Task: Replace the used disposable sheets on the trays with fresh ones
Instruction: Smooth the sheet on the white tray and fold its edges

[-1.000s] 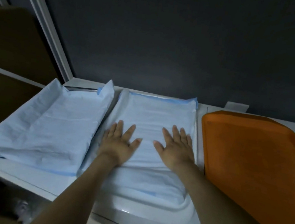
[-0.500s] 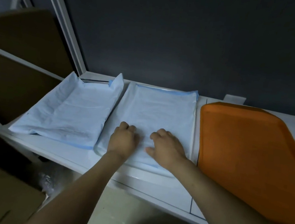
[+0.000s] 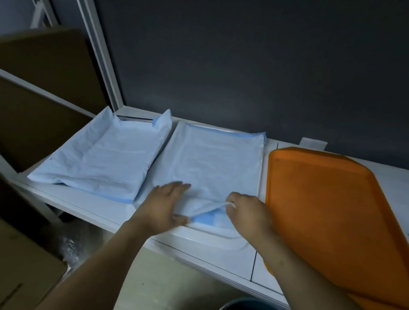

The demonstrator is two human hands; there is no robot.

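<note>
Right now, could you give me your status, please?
Left hand flat on middle sheet. Right hand pinches its near edge, lifted off white tray. Orange tray bare, nothing blocking.

- The left hand point(image 3: 163, 205) lies palm down on the sheet point(image 3: 213, 161), its fingers straight, close together and pointing forward and to the right.
- Its thumb is spread out toward the right hand, close to the sheet's near edge.
- The right hand point(image 3: 248, 211) is knuckles up with its fingers curled inward, and it pinches a raised fold of the sheet at its fingertips.
- The two hands are near each other but apart, the right one slightly ahead.
- The left forearm point(image 3: 97, 265) is bare and rises from the lower left.
- The right forearm point(image 3: 322, 300), also bare, comes in from the lower right, so the arms converge toward the hands.
</note>
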